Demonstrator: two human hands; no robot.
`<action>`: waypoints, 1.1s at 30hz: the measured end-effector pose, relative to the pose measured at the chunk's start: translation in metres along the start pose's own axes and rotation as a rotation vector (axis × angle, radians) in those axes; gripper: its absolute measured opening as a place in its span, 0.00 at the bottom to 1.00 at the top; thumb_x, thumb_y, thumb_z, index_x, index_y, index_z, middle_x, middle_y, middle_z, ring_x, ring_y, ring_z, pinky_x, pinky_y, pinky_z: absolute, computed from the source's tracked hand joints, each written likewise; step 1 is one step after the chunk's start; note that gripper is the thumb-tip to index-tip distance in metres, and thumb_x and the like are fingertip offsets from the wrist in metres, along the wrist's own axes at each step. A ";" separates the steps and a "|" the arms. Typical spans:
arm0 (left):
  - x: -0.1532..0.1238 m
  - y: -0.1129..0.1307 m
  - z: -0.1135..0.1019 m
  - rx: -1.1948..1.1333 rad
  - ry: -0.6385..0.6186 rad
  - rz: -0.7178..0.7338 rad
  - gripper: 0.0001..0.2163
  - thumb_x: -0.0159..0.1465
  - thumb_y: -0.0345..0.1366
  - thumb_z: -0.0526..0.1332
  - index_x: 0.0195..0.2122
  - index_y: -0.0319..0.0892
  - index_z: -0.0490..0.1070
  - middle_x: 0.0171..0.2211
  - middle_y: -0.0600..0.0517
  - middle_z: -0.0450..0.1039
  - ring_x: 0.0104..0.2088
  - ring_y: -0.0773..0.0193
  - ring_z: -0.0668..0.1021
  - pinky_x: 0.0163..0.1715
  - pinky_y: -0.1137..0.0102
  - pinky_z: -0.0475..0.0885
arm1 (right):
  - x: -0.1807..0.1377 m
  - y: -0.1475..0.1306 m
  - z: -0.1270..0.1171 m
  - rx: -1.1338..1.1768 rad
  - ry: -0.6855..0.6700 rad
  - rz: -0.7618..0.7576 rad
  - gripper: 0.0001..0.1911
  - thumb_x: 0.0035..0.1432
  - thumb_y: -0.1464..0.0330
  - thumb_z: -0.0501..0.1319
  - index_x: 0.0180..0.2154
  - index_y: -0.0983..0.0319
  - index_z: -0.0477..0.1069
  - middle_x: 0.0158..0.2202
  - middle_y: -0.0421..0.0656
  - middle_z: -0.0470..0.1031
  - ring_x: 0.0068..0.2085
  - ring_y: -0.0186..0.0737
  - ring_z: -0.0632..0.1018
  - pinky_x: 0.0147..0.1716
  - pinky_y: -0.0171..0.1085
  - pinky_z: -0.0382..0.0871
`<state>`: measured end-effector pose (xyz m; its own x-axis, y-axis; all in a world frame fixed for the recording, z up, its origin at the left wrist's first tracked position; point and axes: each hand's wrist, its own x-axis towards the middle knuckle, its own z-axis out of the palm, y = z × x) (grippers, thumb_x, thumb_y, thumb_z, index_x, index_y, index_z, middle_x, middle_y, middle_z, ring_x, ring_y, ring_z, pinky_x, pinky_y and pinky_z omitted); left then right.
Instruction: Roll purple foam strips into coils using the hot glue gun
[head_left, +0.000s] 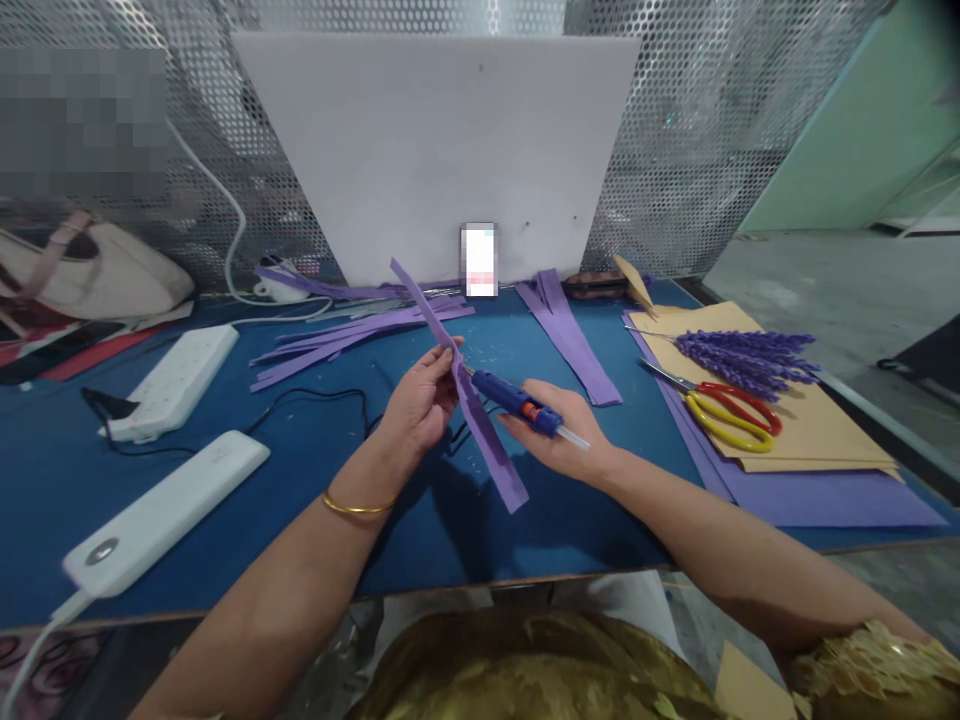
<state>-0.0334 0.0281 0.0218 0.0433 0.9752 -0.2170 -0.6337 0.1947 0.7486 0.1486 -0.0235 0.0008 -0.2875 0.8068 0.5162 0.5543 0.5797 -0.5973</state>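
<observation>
Between the fingers of my left hand (429, 398) a long purple paper strip (487, 440) is pinched near its middle, one end pointing up and away, the other hanging toward me. My right hand (559, 430) grips a blue glue gun (514, 395) with a clear glue stick out of its back. The gun's nozzle meets or nearly meets the strip beside my left fingertips; whether they touch I cannot tell. More purple strips (360, 328) lie beyond my left hand, and wider folded ones (566, 340) lie beyond my right.
At right, red-and-yellow-handled scissors (727, 410) and purple flower sprigs (750, 360) rest on tan sheets (825, 430) over purple sheets (832, 500). White power strips (169, 515) and a black cord are at left. A phone (480, 260) leans on a white board (442, 150).
</observation>
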 end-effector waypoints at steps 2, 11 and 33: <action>0.000 0.000 0.000 0.002 -0.010 0.006 0.04 0.63 0.24 0.64 0.36 0.38 0.76 0.23 0.56 0.73 0.20 0.74 0.74 0.22 0.80 0.72 | 0.000 0.000 0.000 -0.006 -0.005 -0.003 0.16 0.60 0.58 0.60 0.27 0.58 0.57 0.25 0.37 0.64 0.26 0.34 0.65 0.27 0.34 0.56; 0.002 0.001 -0.002 -0.010 -0.004 0.012 0.05 0.65 0.24 0.61 0.37 0.37 0.76 0.23 0.55 0.73 0.20 0.73 0.74 0.21 0.79 0.71 | -0.001 0.001 0.000 -0.003 -0.016 0.003 0.16 0.60 0.58 0.60 0.27 0.58 0.58 0.26 0.37 0.64 0.26 0.34 0.64 0.27 0.34 0.56; 0.003 0.007 -0.003 -0.025 0.010 0.036 0.06 0.65 0.23 0.61 0.37 0.38 0.76 0.23 0.56 0.73 0.20 0.74 0.74 0.21 0.80 0.70 | 0.000 -0.001 -0.002 0.012 -0.044 0.015 0.18 0.60 0.57 0.60 0.26 0.58 0.56 0.25 0.36 0.62 0.25 0.33 0.62 0.26 0.34 0.54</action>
<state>-0.0401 0.0316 0.0246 0.0124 0.9805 -0.1959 -0.6539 0.1562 0.7403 0.1501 -0.0243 0.0025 -0.3137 0.8195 0.4796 0.5492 0.5687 -0.6123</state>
